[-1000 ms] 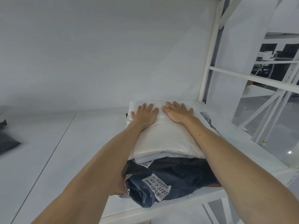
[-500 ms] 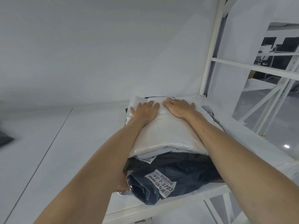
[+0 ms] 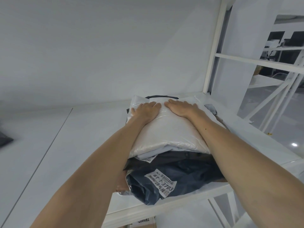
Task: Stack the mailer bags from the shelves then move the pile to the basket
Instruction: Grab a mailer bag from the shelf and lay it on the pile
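Note:
A pile of mailer bags sits on the white shelf (image 3: 79, 139) near its right end. On top lies a puffy white mailer bag (image 3: 166, 134). Under it are a thin pale bag and a dark navy bag (image 3: 185, 175) with a white barcode label (image 3: 162, 183). My left hand (image 3: 144, 111) and my right hand (image 3: 182, 107) rest side by side on the far part of the white bag, fingers curled over its far edge. Both forearms run along the pile's sides.
A white upright post (image 3: 213, 46) stands just behind the pile on the right, with cross braces beyond it. Another dark bag (image 3: 5, 139) lies at the shelf's far left. A cardboard box (image 3: 143, 223) shows below the shelf's front edge.
My fingers, spread flat on the white bag before, have slid farther back and curled over its far edge. The view has moved closer to the pile.

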